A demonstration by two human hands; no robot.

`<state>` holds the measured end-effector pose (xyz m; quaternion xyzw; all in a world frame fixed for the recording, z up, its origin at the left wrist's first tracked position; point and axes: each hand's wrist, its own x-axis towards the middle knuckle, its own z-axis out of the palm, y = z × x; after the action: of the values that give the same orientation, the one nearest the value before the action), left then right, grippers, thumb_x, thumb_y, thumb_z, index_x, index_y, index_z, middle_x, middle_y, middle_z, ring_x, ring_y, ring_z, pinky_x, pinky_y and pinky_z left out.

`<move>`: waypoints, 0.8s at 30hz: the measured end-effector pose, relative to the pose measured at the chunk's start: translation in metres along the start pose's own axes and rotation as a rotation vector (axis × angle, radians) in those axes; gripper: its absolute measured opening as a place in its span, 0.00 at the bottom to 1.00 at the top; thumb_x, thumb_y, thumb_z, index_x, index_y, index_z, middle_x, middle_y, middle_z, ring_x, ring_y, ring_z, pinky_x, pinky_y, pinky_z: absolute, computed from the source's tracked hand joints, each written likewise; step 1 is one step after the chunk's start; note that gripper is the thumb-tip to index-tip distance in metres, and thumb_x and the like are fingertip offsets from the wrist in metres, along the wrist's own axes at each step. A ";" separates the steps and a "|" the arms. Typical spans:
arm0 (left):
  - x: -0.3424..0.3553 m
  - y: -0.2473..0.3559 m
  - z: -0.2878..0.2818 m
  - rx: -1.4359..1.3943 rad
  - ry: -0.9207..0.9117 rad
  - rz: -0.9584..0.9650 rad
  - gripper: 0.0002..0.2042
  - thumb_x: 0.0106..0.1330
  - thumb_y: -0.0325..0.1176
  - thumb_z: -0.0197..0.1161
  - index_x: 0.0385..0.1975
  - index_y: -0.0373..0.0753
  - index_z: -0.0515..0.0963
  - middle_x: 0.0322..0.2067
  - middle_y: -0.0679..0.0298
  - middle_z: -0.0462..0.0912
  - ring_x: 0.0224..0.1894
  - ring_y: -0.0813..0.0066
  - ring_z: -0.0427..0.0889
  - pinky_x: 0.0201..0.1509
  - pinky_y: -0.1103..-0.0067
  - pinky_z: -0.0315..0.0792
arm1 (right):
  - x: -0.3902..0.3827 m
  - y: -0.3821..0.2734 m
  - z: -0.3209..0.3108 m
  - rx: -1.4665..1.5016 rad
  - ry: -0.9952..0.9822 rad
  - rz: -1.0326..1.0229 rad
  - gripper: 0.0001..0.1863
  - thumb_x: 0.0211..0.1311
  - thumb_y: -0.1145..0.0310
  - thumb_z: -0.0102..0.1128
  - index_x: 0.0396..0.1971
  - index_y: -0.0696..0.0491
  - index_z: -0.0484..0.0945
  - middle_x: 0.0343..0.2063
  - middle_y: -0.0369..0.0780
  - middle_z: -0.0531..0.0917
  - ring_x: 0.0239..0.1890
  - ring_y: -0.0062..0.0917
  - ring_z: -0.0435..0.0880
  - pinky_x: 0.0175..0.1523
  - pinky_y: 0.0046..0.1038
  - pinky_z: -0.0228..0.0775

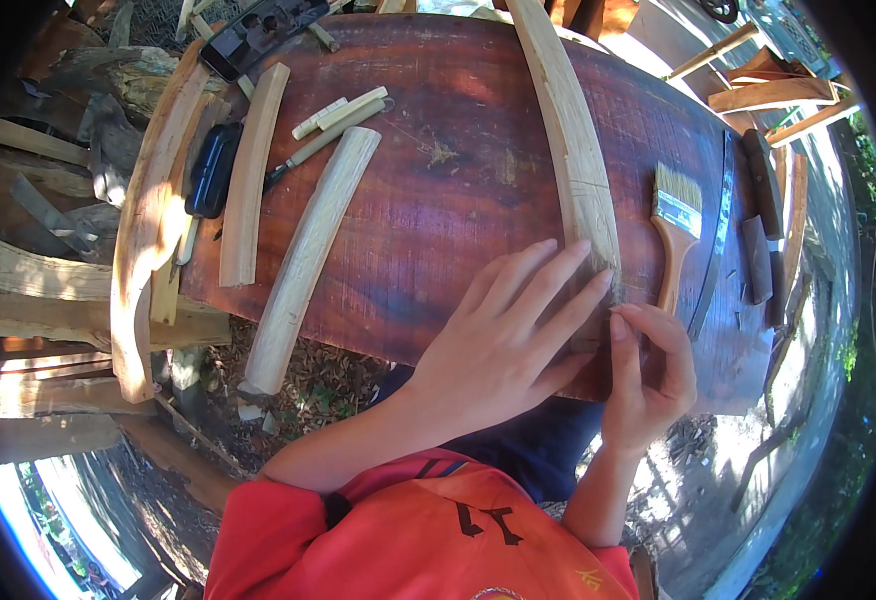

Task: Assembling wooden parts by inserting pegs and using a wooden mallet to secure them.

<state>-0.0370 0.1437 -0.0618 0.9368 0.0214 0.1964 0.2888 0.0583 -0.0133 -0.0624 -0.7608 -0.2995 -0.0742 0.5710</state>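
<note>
A long pale wooden plank runs from the far edge down the reddish-brown wooden table. My left hand lies on its near part with fingers stretched and slightly spread, covering some of the wood. Beside it, at the plank's near end, my right hand has thumb and index finger pinched; whatever is between them is too small to make out. A wooden-handled paintbrush with pale bristles lies just right of the plank, with a thin dark metal strip beyond it.
Left on the table lie pale wood pieces, small sticks, a tool with wooden handle, a black case and a phone. Dark blocks sit at the right edge. Scrap timber is piled left, above leaf-littered ground.
</note>
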 end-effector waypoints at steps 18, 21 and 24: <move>0.007 -0.002 -0.006 -0.082 0.125 -0.114 0.47 0.52 0.34 0.85 0.75 0.44 0.71 0.71 0.56 0.73 0.71 0.51 0.72 0.75 0.59 0.67 | -0.002 0.005 -0.003 0.180 0.084 0.113 0.09 0.65 0.85 0.72 0.43 0.61 0.88 0.42 0.41 0.91 0.45 0.21 0.89 0.53 0.22 0.79; 0.005 -0.001 -0.012 -0.093 0.094 -0.124 0.46 0.51 0.35 0.86 0.75 0.44 0.71 0.70 0.56 0.74 0.71 0.52 0.72 0.75 0.60 0.68 | -0.003 0.003 -0.004 0.158 0.065 0.112 0.09 0.64 0.84 0.73 0.42 0.60 0.89 0.42 0.42 0.91 0.44 0.22 0.90 0.51 0.24 0.80; 0.002 -0.001 -0.018 -0.103 0.069 -0.118 0.41 0.51 0.32 0.85 0.70 0.43 0.77 0.67 0.58 0.76 0.69 0.54 0.74 0.73 0.62 0.70 | -0.001 0.000 -0.004 0.137 -0.010 0.107 0.09 0.63 0.83 0.73 0.42 0.60 0.89 0.41 0.41 0.92 0.43 0.21 0.90 0.48 0.24 0.81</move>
<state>-0.0423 0.1549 -0.0480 0.9104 0.0764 0.2121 0.3469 0.0580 -0.0178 -0.0613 -0.7354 -0.2656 -0.0190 0.6232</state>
